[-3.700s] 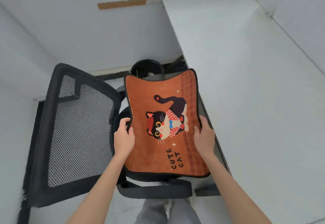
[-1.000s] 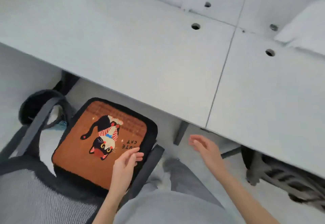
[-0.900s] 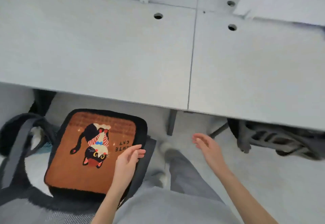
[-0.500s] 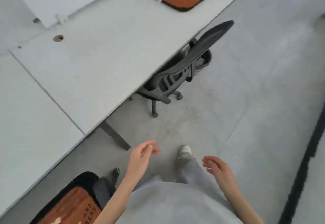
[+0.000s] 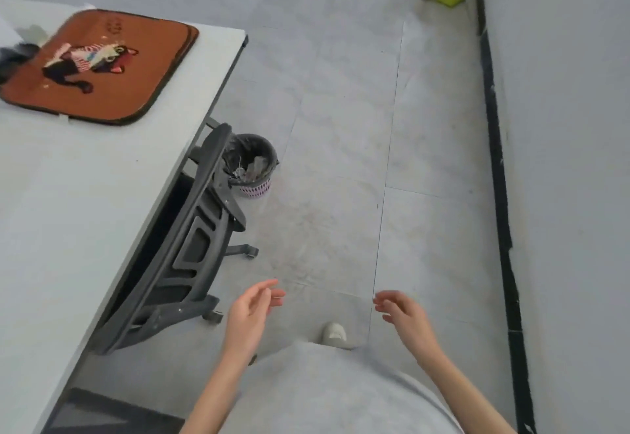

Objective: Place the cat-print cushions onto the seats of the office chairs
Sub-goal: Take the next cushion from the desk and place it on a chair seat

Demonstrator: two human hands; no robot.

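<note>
Up at the far left of the view, on the corner of the white desk (image 5: 78,195), lies a cat-print cushion (image 5: 99,65), flat and face up, well apart from both hands. It appears to rest on a second cushion, an edge of which shows at its right side, though that is hard to confirm. Its longer side runs roughly along the desk toward the corner, with the cat figure lying sideways. Between the cushion and the person stands an office chair (image 5: 184,253), pushed in so that its backrest leans against the desk edge and its seat is hidden underneath. The left hand (image 5: 250,317) and right hand (image 5: 405,317) hover low over the floor, both empty, fingers loosely spread and slightly curled. The left hand is nearer to the chair and desk, so the cushion lies forward and left of it. Judging from this, the chair probably needs pulling out before its seat can take a cushion.
</note>
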